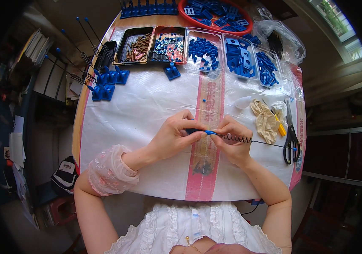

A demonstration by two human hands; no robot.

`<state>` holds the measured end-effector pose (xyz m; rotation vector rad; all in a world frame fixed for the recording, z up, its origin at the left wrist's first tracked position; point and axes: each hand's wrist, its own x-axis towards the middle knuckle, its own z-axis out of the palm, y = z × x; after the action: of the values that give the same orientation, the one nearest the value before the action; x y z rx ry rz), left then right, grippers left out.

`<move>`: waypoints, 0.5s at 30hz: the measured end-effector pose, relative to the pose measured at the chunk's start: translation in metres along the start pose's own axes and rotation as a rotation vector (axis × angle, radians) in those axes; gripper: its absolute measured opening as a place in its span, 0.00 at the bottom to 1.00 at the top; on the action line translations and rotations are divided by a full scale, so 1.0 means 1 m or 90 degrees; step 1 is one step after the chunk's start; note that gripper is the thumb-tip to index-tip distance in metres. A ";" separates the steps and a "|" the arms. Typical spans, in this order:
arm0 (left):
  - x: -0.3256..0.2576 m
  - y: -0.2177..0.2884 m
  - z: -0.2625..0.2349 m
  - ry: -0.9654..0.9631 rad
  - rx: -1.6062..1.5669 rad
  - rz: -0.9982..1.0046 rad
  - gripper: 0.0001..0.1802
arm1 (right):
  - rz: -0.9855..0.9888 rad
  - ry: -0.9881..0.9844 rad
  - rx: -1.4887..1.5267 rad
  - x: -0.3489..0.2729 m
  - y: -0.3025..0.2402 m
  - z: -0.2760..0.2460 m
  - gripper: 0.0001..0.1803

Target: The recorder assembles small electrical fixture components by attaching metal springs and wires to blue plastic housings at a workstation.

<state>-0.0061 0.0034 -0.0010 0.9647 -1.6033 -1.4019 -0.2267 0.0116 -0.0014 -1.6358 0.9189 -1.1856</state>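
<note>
I have the blue piece and its black coiled rod above the middle of the worktop. My left hand pinches the blue piece; my right hand grips where the coil starts. Black-handled scissors lie to my right.

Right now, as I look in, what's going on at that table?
Two bare hands meet over the white table cover. The left hand pinches a small blue piece; the right hand holds a black coiled rod against it, fingers hiding the join. The rod's far end carries a blue tip. Trays of small parts line the far side; scissors lie at right.
</note>
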 end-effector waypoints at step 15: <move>0.000 0.000 0.000 0.002 0.011 0.006 0.08 | -0.019 0.013 -0.017 0.001 0.003 -0.001 0.07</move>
<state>-0.0064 0.0031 -0.0006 0.9676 -1.6177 -1.3821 -0.2273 0.0095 -0.0042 -1.6670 0.9292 -1.2169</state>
